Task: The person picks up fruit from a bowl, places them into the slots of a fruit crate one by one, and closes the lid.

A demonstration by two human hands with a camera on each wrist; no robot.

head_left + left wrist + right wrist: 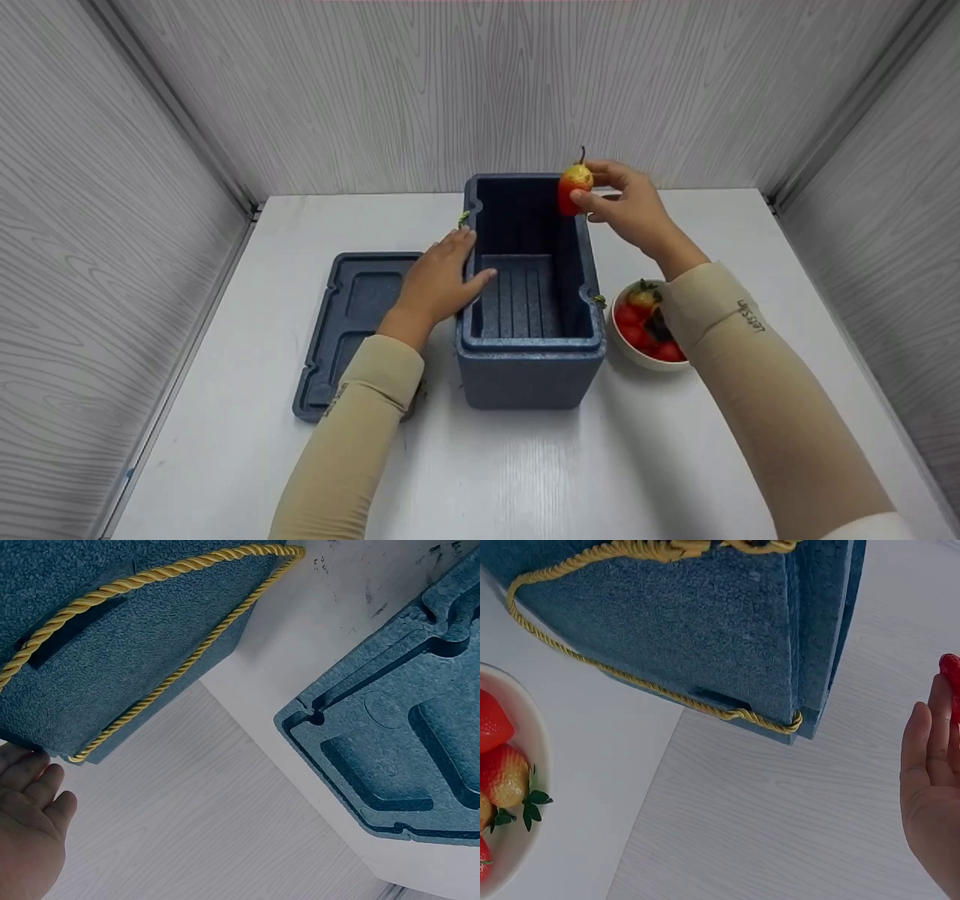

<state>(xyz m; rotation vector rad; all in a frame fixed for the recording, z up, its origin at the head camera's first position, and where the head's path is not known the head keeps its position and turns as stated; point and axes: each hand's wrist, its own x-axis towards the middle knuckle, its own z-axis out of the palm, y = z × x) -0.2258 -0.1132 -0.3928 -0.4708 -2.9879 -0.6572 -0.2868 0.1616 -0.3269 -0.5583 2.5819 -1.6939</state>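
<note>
A deep blue foam box stands uncovered in the middle of the table, and its ribbed floor shows. Over the back of its right wall, my right hand pinches a red and yellow pear between thumb and fingers, dark stem up. Only a red bit of the pear enters the right wrist view. My left hand rests on the box's left rim with fingers extended and thumb over the opening. In the left wrist view, the fingertips are right at the box's edge.
The box's blue lid lies at the left, partly behind my left arm. On the right, a white bowl holds several strawberries, partly covered by my right sleeve. Yellow rope runs along the box's sides. Pale wood-grain panels enclose the table.
</note>
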